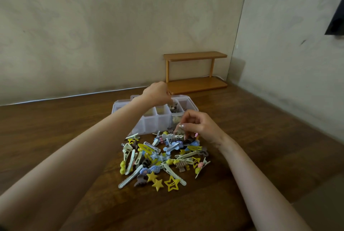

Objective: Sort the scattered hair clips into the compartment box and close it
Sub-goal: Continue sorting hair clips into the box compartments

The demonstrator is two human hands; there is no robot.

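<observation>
Hair clips (158,158) lay heaped at 6 o'clock of the compartment box (149,121), right fingers (188,117) pinching one, best lifted singly, left fingers (167,98) curled above a compartment, their hold untellable

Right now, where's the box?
In the head view, the box sits on the table just left of centre, directly behind the clip pile and in front of the wooden shelf. The left hand hovers over its far side.

Before me a dark wooden surface (260,137) meets pale, mottled walls (93,26) in a corner. A two-tier wooden shelf (195,56) stands at the back, a white cable (74,95) along the wall's foot.
</observation>
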